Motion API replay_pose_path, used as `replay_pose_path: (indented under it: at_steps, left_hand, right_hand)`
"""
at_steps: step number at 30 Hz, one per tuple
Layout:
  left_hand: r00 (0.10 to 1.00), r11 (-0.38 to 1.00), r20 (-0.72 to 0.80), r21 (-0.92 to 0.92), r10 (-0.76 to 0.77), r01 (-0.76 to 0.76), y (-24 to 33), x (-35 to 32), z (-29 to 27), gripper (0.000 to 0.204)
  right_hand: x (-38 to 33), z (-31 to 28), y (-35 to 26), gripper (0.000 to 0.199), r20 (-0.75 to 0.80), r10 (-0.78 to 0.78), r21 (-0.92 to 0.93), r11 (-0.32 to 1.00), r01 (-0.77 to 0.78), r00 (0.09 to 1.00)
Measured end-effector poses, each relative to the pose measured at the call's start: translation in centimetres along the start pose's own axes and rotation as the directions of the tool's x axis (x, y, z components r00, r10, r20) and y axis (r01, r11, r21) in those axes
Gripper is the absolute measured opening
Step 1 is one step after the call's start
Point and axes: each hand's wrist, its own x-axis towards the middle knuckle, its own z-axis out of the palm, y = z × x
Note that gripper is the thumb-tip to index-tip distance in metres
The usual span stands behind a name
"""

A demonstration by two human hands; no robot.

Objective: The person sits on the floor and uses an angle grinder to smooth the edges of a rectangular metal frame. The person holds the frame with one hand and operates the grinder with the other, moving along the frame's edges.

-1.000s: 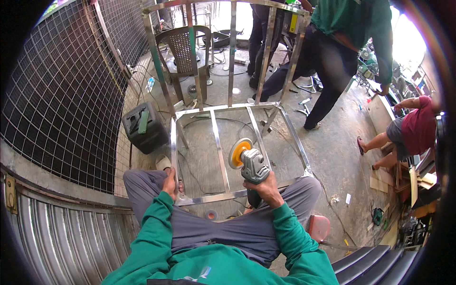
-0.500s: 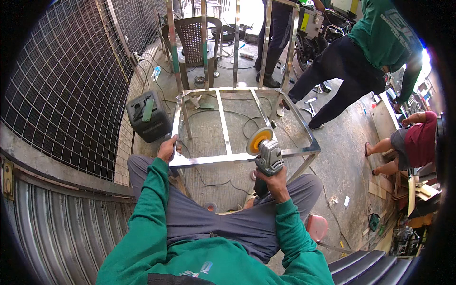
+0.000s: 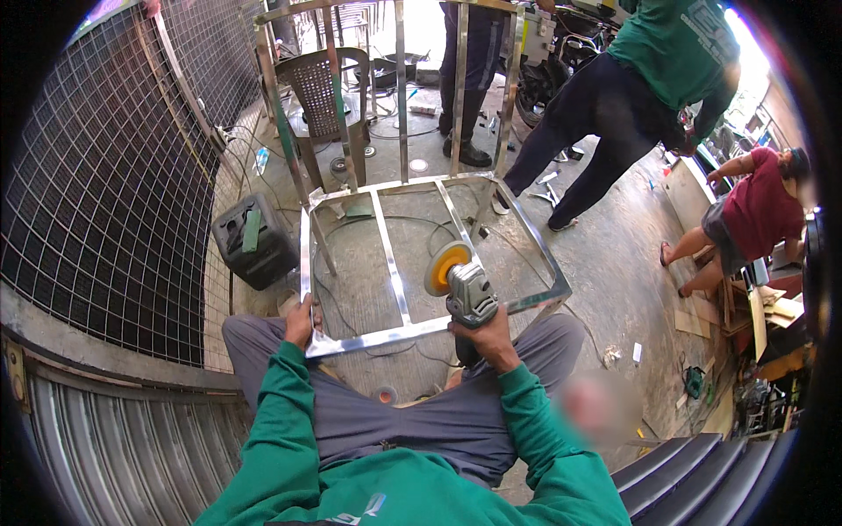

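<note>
A shiny metal chair frame (image 3: 393,272) stands in front of my knees, its barred back rising at the far side. My left hand (image 3: 299,324) is closed round the frame's near left corner. In my right hand (image 3: 489,337) I grip an angle grinder (image 3: 472,294), with my fingers wrapped round its body. Its yellow-orange disc (image 3: 448,267) is tilted up over the seat opening, close to the right-hand seat slat (image 3: 454,213). From this view I cannot tell whether the disc touches the metal.
A black case (image 3: 254,243) with a green strip on top sits left of the frame, near the wire mesh (image 3: 114,167). Behind the frame is a brown plastic chair (image 3: 324,96). Co-workers (image 3: 605,114) stand beyond it and at right. Cables lie on the floor (image 3: 596,263).
The view has shifted, and the chair frame now sits lower and further left in it. My left hand stays on the corner, and the grinder is still in my right hand.
</note>
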Motion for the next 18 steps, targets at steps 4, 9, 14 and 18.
replay_pose_path:
  at_steps: [4, 9, 14, 18]
  left_hand:
    - [1.0, 0.998, -0.01, 0.055, -0.012, 0.012, -3.0, -0.9, 0.1, 0.057]
    - [0.997, 0.969, -0.075, 0.242, -0.033, 0.05, -4.3, -1.2, -0.6, 0.066]
    - [0.869, 0.628, -0.299, 0.778, 0.396, -0.019, -1.3, -3.7, 2.0, 0.049]
    - [0.609, 0.446, -0.102, 0.776, 0.787, -0.446, 2.9, -9.6, 5.8, 0.042]
  right_hand:
    - [-0.3, 0.0, -0.1, 0.052, 0.01, -0.037, 0.015, 0.999, 0.037, 0.999]
    - [-0.2, 0.2, -0.5, 0.046, -0.012, 0.061, -0.009, 0.998, -0.062, 0.998]
    - [0.0, 0.0, -0.6, 0.038, -0.031, 0.053, 0.061, 0.997, -0.051, 0.998]
    - [0.1, -0.8, -0.7, 0.045, -0.052, 0.16, 0.2, 0.969, -0.147, 0.986]
